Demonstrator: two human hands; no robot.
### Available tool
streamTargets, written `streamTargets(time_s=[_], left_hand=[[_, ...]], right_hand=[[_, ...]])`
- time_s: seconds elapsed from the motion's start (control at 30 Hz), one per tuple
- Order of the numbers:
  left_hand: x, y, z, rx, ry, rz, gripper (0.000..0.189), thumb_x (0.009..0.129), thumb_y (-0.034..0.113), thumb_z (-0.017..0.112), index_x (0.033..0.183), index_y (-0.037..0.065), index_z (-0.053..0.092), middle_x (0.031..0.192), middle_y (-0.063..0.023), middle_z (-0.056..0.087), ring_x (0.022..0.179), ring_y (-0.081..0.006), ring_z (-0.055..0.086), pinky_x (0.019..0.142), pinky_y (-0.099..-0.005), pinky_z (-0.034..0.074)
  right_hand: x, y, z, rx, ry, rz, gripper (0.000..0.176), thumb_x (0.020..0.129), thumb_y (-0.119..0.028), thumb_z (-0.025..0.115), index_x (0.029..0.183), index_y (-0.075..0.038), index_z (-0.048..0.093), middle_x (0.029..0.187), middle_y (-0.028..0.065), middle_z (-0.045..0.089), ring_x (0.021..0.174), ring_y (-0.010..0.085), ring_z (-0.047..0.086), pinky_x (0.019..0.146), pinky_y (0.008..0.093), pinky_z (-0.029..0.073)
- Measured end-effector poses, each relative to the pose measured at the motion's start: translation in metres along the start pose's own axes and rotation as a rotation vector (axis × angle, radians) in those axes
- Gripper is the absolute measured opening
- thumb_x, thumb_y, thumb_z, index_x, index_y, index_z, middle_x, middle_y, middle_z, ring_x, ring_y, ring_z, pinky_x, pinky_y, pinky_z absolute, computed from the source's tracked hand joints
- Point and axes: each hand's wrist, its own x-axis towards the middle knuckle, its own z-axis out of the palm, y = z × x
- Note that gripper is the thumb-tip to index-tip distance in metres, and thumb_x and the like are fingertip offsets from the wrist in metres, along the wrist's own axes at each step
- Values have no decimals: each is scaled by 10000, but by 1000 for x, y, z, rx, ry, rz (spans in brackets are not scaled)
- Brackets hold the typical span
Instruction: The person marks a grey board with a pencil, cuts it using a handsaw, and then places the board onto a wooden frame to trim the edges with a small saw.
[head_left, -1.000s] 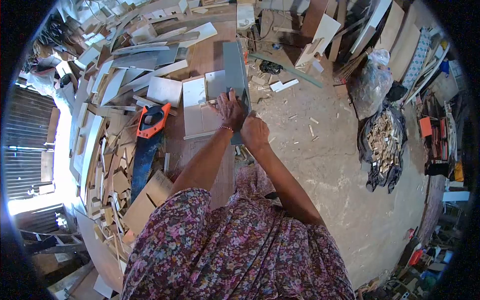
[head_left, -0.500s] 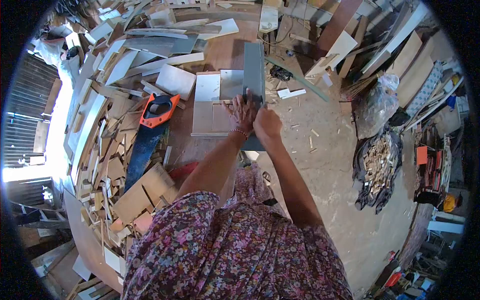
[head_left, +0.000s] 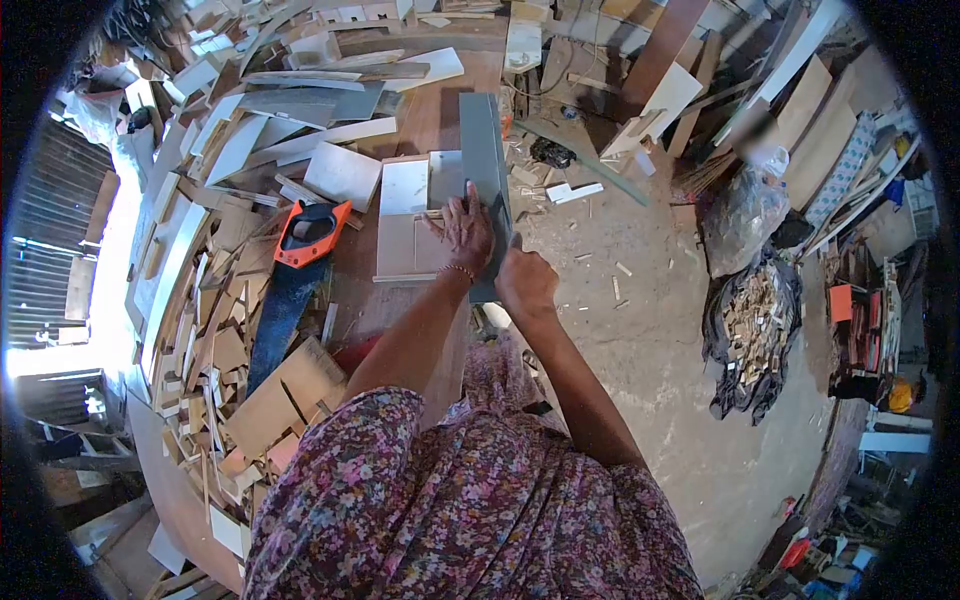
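Observation:
My left hand (head_left: 464,238) lies flat with fingers spread, pressing on the long grey board (head_left: 478,140) and the pale panels beside it. Closed in a fist, my right hand (head_left: 527,280) is at the board's right edge, thumb pointing forward; what it grips is hidden. Under and left of the board sit the white and beige panels (head_left: 398,240), on a brown worktop (head_left: 350,235). A handsaw (head_left: 312,235) with an orange and black handle rests to their left, its dark blade pointing toward me.
Wood offcuts (head_left: 225,340) crowd the left side, and more strips (head_left: 330,85) lie at the back. On the floor (head_left: 620,370) at right are wood chips, a clear plastic bag (head_left: 745,215) and a black bag of small wood pieces (head_left: 755,325). Planks (head_left: 670,50) lean at the back right.
The view has shifted slightly. My right hand is lower along the board's edge relative to my left hand, and a small orange spot shows beside the board's far end.

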Motion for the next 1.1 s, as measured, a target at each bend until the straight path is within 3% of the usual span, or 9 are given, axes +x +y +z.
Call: streamTargets(time_s=[0.07, 0.17, 0.27, 0.4, 0.57, 0.67, 0.8, 1.03, 1.1], left_hand=[[3, 7, -11, 45, -94, -60, 464, 805, 260, 374, 1236, 120, 276, 979, -104, 404, 991, -256, 382, 910, -571, 61], [1, -1, 6, 132, 79, 66, 460, 802, 247, 381, 1226, 94, 287, 962, -118, 410, 967, -271, 393, 916, -550, 84], [3, 0, -4, 34, -28, 48, 463, 800, 248, 383, 1220, 75, 291, 950, -131, 415, 947, -282, 401, 918, -534, 102], [2, -1, -3, 62, 26, 64, 465, 799, 249, 385, 1219, 71, 292, 942, -134, 414, 936, -284, 402, 919, -527, 107], [5, 2, -12, 33, -25, 61, 468, 794, 246, 392, 1212, 55, 298, 955, -135, 418, 924, -283, 404, 914, -506, 137], [7, -1, -8, 2, -6, 50, 485, 788, 254, 400, 1205, 29, 296, 947, -137, 428, 915, -281, 409, 905, -500, 161], [11, -2, -9, 79, -19, 79, 508, 780, 267, 412, 1199, 5, 292, 928, -140, 435, 904, -281, 416, 896, -487, 188], [2, -20, -21, 90, -29, 8, 521, 783, 279, 408, 1190, -23, 291, 914, -160, 442, 898, -285, 420, 852, -445, 245], [-5, -22, -32, 101, -65, -19, 517, 785, 279, 405, 1186, -27, 294, 916, -165, 442, 898, -288, 419, 847, -439, 249]], right_hand=[[2, 5, 5, 32, 36, 10, 208, 746, -138, 409, 785, -24, 578, 766, 169, 578, 736, 293, 581, 636, 376, 468], [2, 6, 10, 43, 32, 4, 199, 738, -131, 420, 781, -19, 579, 751, 171, 580, 724, 293, 583, 628, 380, 469], [1, 5, 7, 62, -11, -24, 184, 728, -117, 437, 779, -13, 580, 754, 171, 581, 726, 297, 583, 630, 380, 470], [6, 7, 4, 123, 1, 12, 195, 714, -117, 449, 793, 18, 566, 754, 195, 577, 731, 318, 578, 647, 391, 468], [12, 17, 3, 130, -115, -84, 393, 765, -174, 424, 1085, 52, 393, 722, 210, 562, 693, 332, 570, 610, 403, 465], [11, 25, 0, 111, -153, -140, 462, 781, -203, 422, 1156, 46, 315, 693, 218, 554, 675, 339, 564, 589, 408, 460], [9, 30, 15, 167, -65, -104, 486, 779, -214, 433, 1170, 42, 298, 658, 219, 547, 630, 344, 559, 569, 411, 457], [16, 26, 58, 316, -6, -318, 505, 775, -186, 447, 1174, 68, 271, 602, 211, 535, 564, 349, 543, 525, 417, 442], [13, 20, 73, 307, 127, -362, 499, 777, -179, 447, 1165, 83, 276, 602, 213, 533, 560, 351, 536, 523, 420, 438]])
